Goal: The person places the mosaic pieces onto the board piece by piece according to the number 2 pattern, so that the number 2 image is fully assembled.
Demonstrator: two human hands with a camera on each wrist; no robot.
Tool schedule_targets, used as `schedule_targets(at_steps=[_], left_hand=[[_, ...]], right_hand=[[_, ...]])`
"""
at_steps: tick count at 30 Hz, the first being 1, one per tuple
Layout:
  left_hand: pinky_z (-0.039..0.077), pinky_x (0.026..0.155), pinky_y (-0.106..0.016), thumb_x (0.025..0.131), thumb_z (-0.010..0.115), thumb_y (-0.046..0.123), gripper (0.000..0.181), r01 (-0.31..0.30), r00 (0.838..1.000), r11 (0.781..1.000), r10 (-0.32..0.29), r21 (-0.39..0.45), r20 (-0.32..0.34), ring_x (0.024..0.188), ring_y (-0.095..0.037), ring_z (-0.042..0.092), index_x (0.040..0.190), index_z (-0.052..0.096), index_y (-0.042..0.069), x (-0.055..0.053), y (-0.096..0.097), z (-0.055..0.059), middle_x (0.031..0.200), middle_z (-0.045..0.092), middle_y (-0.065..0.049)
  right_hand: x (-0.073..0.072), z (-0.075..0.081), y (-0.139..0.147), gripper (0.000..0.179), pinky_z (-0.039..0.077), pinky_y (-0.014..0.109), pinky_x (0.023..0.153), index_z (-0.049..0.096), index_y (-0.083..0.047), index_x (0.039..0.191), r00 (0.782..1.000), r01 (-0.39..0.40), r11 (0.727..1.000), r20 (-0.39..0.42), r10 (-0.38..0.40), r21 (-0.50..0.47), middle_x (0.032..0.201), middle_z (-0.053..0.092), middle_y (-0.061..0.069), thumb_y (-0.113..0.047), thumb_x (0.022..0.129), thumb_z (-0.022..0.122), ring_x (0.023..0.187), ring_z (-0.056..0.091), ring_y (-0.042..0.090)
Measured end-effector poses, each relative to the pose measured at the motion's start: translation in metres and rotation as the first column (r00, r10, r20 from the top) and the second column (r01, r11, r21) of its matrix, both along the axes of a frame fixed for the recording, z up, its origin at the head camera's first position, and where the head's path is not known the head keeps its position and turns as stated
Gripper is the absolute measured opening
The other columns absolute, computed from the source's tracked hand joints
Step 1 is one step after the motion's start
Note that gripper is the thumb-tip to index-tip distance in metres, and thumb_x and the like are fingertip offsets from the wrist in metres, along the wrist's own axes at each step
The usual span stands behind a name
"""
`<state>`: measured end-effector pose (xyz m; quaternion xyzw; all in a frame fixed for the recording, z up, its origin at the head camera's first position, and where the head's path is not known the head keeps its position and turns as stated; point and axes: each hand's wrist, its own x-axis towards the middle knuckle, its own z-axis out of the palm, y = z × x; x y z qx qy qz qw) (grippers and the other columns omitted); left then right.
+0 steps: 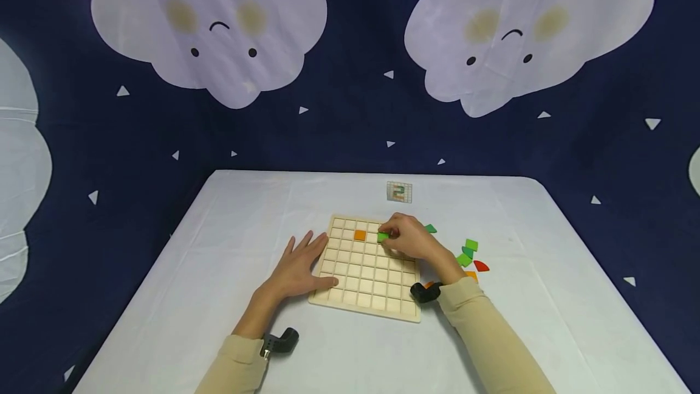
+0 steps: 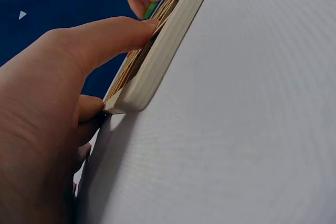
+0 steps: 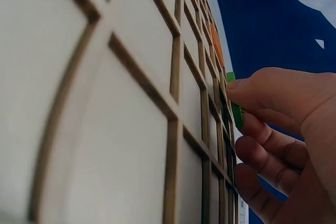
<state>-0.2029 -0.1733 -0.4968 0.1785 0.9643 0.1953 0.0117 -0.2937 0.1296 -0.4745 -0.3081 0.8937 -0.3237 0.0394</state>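
Observation:
A wooden grid board (image 1: 367, 272) lies on the table, slightly turned. My left hand (image 1: 297, 270) is at its left side with fingers spread and fairly straight, the thumb resting over the rim onto the grid. Near the board's far edge, my right hand (image 1: 411, 238) pinches a green square tile (image 1: 383, 238) between thumb and fingers. The right wrist view shows this green tile (image 3: 237, 115) tilted on edge against the grid; whether it sits in a cell I cannot tell. An orange square tile (image 1: 360, 235) lies in a cell to its left.
Right of the board lie loose pieces: green squares (image 1: 471, 245), a red rounded piece (image 1: 481, 266), an orange piece (image 1: 472, 275) partly behind the right sleeve, and a dark green piece (image 1: 431, 228). A small card with a gridded figure (image 1: 399, 192) lies beyond the board.

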Motion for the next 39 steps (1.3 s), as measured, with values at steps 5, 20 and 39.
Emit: schedule_targets(at_steps=[5, 20, 39], left_hand=[[-0.004, 0.115, -0.046, 0.073, 0.063, 0.072, 0.105, -0.004, 1.000, 1.000, 0.004, -0.003, 0.002, 0.145, -0.019, 0.006, 0.153, 0.027, 0.013, 0.000, 0.000, -0.001, 0.157, 0.022, 0.004], [-0.006, 0.115, -0.044, 0.072, 0.062, 0.073, 0.106, -0.022, 1.000, 1.000, 0.022, -0.005, 0.005, 0.145, -0.017, 0.005, 0.153, 0.027, 0.014, -0.002, 0.001, -0.004, 0.157, 0.021, 0.005], [-0.005, 0.115, -0.046, 0.072, 0.064, 0.072, 0.105, -0.012, 1.000, 1.000, 0.012, 0.009, -0.010, 0.145, -0.019, 0.007, 0.152, 0.028, 0.014, -0.001, 0.001, -0.003, 0.156, 0.024, 0.004]], right_hand=[[-0.002, -0.002, -0.007, 0.030, 0.051, 0.028, 0.069, 0.072, -0.008, 0.113, 1.000, -0.003, 1.000, -0.014, 0.003, 0.020, 0.094, 0.061, -0.005, -0.017, 0.084, 0.074, 0.079, 0.056, 0.008], [-0.005, -0.002, -0.027, 0.028, 0.052, 0.026, 0.069, 0.072, -0.011, 0.113, 0.999, -0.019, 0.999, 0.032, 0.018, 0.030, 0.096, 0.061, -0.005, -0.016, 0.085, 0.074, 0.080, 0.057, 0.007], [-0.004, -0.004, -0.020, 0.029, 0.050, 0.027, 0.070, 0.071, -0.008, 0.114, 1.000, -0.007, 0.999, -0.030, 0.008, 0.042, 0.099, 0.060, -0.002, -0.019, 0.087, 0.073, 0.082, 0.056, 0.010]])
